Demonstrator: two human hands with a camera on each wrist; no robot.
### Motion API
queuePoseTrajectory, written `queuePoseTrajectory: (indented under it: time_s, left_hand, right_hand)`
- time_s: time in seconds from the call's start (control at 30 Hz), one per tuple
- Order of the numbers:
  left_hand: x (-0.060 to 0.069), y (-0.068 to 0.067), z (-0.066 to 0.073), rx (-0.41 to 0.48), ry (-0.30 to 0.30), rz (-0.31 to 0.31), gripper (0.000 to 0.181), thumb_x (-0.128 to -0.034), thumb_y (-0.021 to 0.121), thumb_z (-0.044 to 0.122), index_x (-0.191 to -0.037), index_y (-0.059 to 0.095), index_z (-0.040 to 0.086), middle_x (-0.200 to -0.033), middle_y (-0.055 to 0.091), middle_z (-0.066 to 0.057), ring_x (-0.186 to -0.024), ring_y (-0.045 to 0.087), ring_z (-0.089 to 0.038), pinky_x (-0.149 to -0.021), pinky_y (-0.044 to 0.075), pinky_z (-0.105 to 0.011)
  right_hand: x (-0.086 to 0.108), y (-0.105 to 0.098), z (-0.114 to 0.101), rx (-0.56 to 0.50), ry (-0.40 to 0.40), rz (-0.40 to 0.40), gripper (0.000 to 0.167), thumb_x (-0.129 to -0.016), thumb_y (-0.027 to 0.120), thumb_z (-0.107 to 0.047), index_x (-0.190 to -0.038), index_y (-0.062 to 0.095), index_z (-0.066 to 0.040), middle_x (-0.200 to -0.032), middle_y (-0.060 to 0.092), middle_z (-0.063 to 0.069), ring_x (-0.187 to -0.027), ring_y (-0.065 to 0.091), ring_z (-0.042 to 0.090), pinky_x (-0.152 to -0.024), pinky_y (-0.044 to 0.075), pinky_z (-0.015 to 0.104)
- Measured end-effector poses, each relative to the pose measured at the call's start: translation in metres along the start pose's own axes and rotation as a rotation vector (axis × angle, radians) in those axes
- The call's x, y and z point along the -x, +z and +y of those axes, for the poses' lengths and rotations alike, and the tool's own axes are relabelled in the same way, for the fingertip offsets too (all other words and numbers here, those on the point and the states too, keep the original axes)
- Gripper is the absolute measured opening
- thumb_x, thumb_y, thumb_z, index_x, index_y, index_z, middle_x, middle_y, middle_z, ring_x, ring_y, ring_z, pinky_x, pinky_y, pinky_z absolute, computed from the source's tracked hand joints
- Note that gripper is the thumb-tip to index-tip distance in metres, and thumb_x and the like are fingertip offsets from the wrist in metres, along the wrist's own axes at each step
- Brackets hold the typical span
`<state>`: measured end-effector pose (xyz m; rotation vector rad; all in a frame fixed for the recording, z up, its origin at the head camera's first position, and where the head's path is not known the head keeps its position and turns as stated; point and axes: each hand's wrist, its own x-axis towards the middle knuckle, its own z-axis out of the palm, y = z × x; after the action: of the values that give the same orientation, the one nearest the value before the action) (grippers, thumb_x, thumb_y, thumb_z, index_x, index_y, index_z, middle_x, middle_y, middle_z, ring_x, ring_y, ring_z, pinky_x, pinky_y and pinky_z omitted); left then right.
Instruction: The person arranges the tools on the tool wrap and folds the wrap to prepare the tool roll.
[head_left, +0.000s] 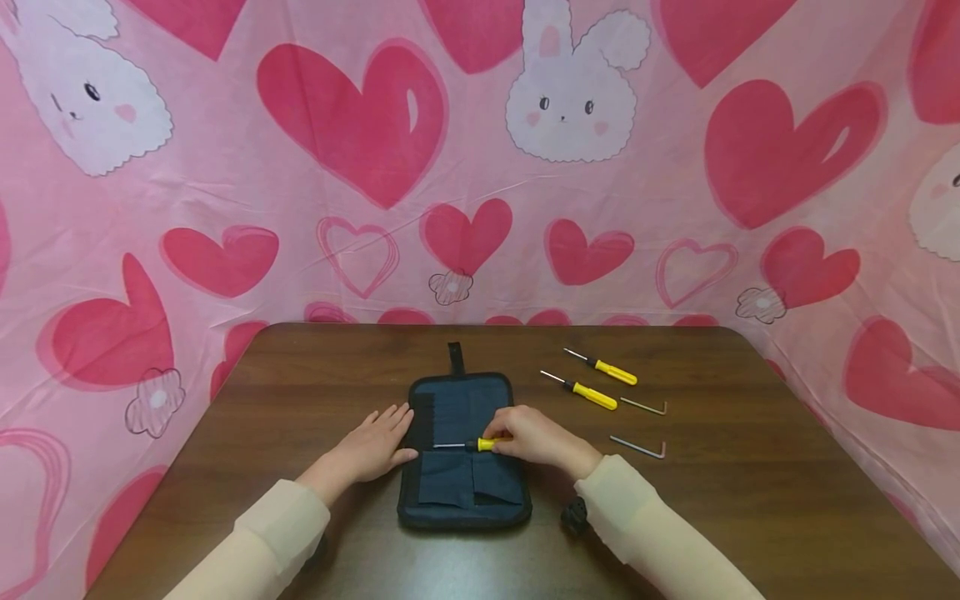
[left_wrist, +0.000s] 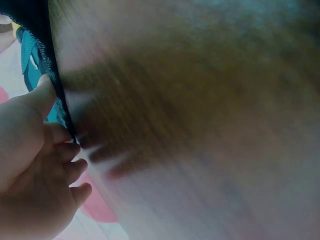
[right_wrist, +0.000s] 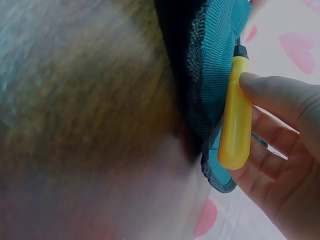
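A dark blue tool pouch with black edging lies unfolded on the table, its pockets toward the near end and a column of black elastic loops along its left side. My right hand pinches the yellow handle of a screwdriver between thumb and fingers. The screwdriver lies sideways over the pouch, just above the pockets, its shaft pointing left toward the loops. With fingers extended, my left hand rests at the pouch's left edge; in the left wrist view its thumb touches the black border.
Right of the pouch lie two more yellow screwdrivers and two hex keys. A black strap sticks out from the pouch's far end. Behind the brown table hangs a pink heart-patterned cloth.
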<state>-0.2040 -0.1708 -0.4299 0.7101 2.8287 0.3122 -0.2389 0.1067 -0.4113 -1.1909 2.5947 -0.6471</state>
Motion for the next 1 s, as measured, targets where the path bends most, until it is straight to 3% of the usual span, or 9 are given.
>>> queuePoseTrajectory:
  time_s: [1.0]
  left_hand:
    - [0.0, 0.0, 0.002, -0.017, -0.016, -0.016, 0.067, -0.0926, 0.051, 0.039, -0.139, 0.033, -0.005, -0.145, 0.028, -0.021, -0.133, 0.022, -0.036, -0.106, 0.016, -0.051]
  right_hand:
    - [-0.014, 0.007, -0.008, 0.038, 0.011, -0.028, 0.015, -0.082, 0.071, -0.015, -0.096, 0.073, -0.012, -0.08, 0.058, -0.01, -0.07, 0.05, 0.006, -0.066, 0.044, 0.019]
